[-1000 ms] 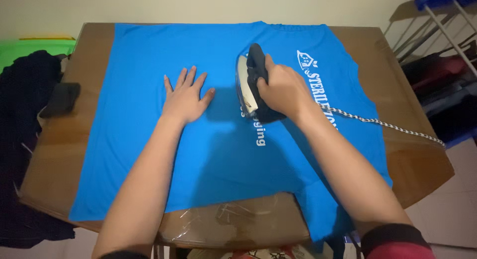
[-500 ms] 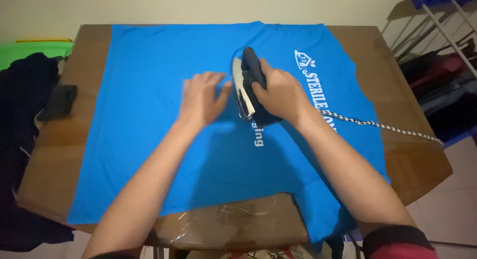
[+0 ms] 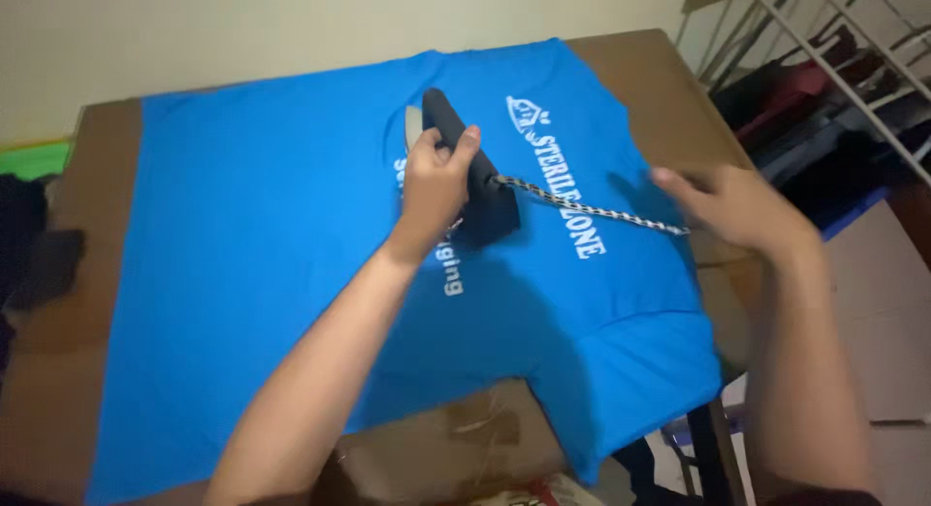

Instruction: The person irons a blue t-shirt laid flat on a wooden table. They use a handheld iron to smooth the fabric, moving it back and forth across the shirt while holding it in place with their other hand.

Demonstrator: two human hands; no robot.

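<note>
While half a second back our right hand was the one gripping the iron, we've now swapped: our left hand (image 3: 438, 176) is wrapped around the dark handle of the iron (image 3: 464, 171), fingers clamped on it, and the iron sits a bit above the middle of the frame on the blue t-shirt (image 3: 281, 244). Our right hand (image 3: 739, 207) has gone off to the right side of the frame, at the shirt's edge and right by the far end of the cord (image 3: 592, 209); it's motion-blurred, so we honestly can't tell if the fingers are pinched on the cord or just spread beside it. The view has swung too, so the table now runs diagonally, and the green bin that showed big in the upper left is just a sliver. Materials-wise: the shirt is a smooth, flat knit with white print across the chest, spread nearly wrinkle-free. The iron has a matte black body with a pale metal soleplate showing on its left edge. The cord is braided, black and white, running from the iron's back end toward the right. The table (image 3: 640, 74) looks like brown cardboard, with crinkly clear tape at the lower edge. A metal drying rack (image 3: 834, 69) with dark clothes fills the upper right.
</note>
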